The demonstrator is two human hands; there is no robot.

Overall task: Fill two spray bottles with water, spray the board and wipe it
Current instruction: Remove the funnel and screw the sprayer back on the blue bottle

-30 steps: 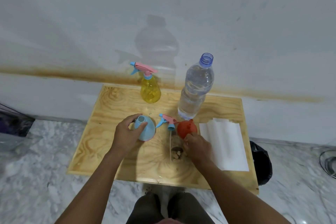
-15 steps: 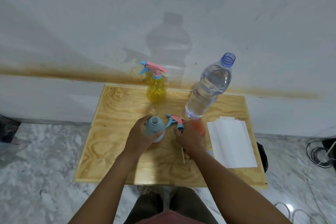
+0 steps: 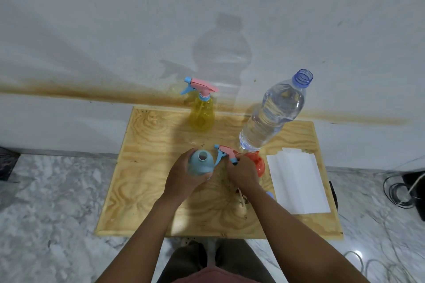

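My left hand (image 3: 184, 180) grips a light blue spray bottle (image 3: 200, 163) that stands on the wooden board (image 3: 151, 167) with its neck uncapped. Right beside it, my right hand (image 3: 242, 172) is closed around the pink and blue spray head (image 3: 226, 153), whose thin tube runs down under my wrist. An orange funnel (image 3: 256, 163) lies against my right hand. A yellow spray bottle (image 3: 202, 110) with its head on stands at the board's far edge. The large clear water bottle (image 3: 271, 112), uncapped, stands at the back right.
Folded white paper towels (image 3: 296, 181) lie on the board's right side. A stained white wall (image 3: 207, 18) rises just behind the board. Marble floor surrounds it, with cables (image 3: 400, 193) and a dark object at the right. A small blue cap (image 3: 270, 195) peeks out beside my right forearm.
My right hand moved off the orange funnel and closed on the spray head. My left hand stayed on the blue bottle. The camera shifted, so the board sits more central.
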